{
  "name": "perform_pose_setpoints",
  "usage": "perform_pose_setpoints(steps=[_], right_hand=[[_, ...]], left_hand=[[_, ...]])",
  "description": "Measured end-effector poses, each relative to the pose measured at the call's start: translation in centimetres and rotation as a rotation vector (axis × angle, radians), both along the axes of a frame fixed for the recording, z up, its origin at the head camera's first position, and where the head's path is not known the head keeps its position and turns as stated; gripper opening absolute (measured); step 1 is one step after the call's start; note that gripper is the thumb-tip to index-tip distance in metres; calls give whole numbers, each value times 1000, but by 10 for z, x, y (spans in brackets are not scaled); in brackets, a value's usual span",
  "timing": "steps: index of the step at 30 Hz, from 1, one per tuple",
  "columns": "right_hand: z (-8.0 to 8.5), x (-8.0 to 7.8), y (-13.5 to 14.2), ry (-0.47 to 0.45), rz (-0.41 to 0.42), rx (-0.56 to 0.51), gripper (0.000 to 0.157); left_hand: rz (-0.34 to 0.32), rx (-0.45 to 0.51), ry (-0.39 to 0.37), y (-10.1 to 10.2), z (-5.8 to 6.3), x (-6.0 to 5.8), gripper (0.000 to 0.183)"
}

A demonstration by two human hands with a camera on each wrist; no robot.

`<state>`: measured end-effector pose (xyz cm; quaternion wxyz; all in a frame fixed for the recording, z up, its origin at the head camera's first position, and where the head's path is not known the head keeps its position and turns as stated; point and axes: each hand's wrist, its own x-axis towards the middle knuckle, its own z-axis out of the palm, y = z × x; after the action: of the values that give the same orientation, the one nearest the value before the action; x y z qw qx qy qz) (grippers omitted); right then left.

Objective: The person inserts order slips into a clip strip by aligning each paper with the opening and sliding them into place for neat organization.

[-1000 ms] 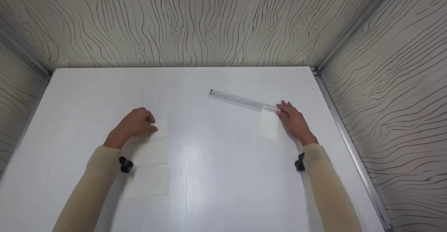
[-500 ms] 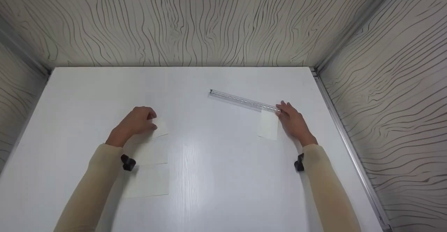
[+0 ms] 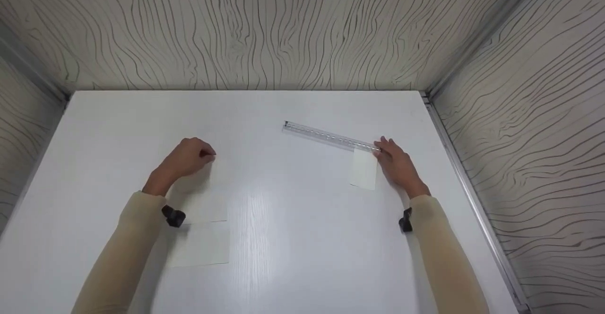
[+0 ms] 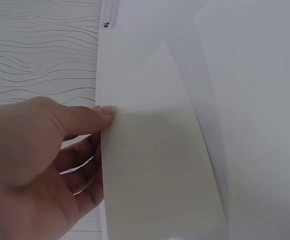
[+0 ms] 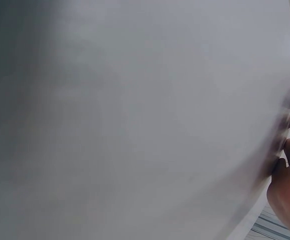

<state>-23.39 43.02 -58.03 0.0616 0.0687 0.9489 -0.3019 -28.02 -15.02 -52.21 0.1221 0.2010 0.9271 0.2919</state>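
In the head view my left hand [image 3: 186, 158] is at the table's left half, thumb and fingertips together. The left wrist view shows my thumb and fingers pinching the edge of a pale cream paper slip [image 4: 154, 160], lifted at that side. Below the hand lie two more such slips, a middle slip [image 3: 208, 208] and a nearer slip [image 3: 203, 244]. At the right, my right hand [image 3: 399, 165] pinches the right end of a clear plastic ruler [image 3: 326, 136]. Under that end lies a small cream paper slip [image 3: 363, 170]. The right wrist view is mostly blurred white, with fingers [image 5: 289, 155] at its edge.
The white table [image 3: 293, 238] meets a wood-grain patterned wall [image 3: 246, 30] at its far edge. A metal rail [image 3: 477, 200] runs along its right side. Both wrists wear a small black device [image 3: 174, 216].
My left hand has moved slightly up and away, closing its fingertips and lifting the top paper slip's edge. The right hand and the ruler have stayed still.
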Motion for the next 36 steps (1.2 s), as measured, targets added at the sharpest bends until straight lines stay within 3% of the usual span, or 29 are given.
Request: perform_pose_setpoints(steps=[11, 26, 36], right_hand=[[-4, 2, -3, -16, -8, -12, 56], [2, -2, -3, -2, -7, -18, 56], [2, 0, -2, 0, -10, -22, 58]], left_hand=[[39, 44, 0, 9, 11, 0, 25], [157, 153, -55, 31, 18, -7, 29], [266, 293, -154, 53, 12, -11, 32]])
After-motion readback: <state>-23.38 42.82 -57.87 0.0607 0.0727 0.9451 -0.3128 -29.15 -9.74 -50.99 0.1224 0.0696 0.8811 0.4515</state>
